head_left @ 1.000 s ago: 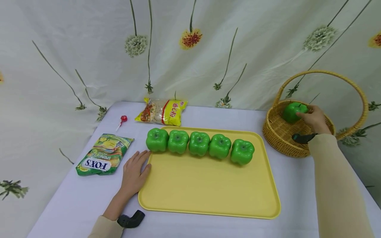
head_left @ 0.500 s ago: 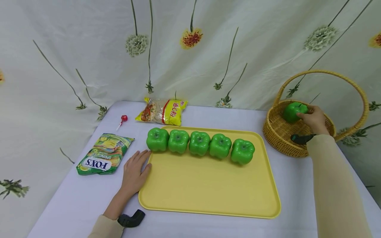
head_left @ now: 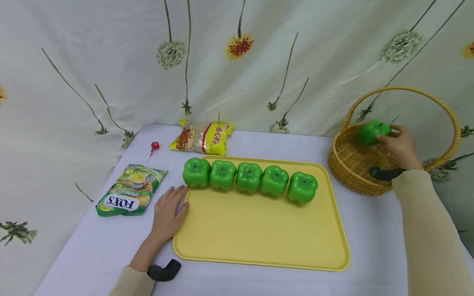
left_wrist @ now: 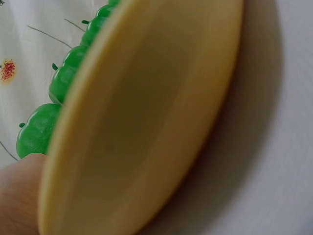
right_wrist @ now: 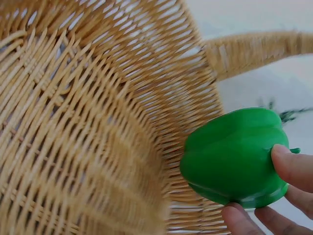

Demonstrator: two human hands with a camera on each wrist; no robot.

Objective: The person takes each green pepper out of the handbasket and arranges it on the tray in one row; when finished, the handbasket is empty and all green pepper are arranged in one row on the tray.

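Note:
My right hand (head_left: pixel 401 144) grips a green bell pepper (head_left: pixel 373 132) by its stem end, over the wicker basket (head_left: pixel 342 174) at the far right. In the right wrist view the thumb and fingertips pinch that pepper (right_wrist: pixel 239 154) beside the woven wall. My left hand (head_left: pixel 168 213) lies with straight fingers along the left edge of the yellow tray (head_left: pixel 266 234). Along the tray's back edge sits a row of several green bell peppers (head_left: pixel 248 177), the leftmost near my left fingertips. The left wrist view is mostly filled by the tray's rim (left_wrist: pixel 146 117).
A green FOX'S candy bag (head_left: pixel 131 190) lies left of my left hand. Behind it is a red lollipop (head_left: pixel 154 146), and a yellow-and-clear pasta packet (head_left: pixel 203 138) rests behind the tray. The basket's tall handle (head_left: pixel 407 88) arches up at the right, before a flowered cloth backdrop.
My right hand has lifted the bell pepper slightly up and to the right, from low inside the basket to about its rim. The left hand has stayed in place.

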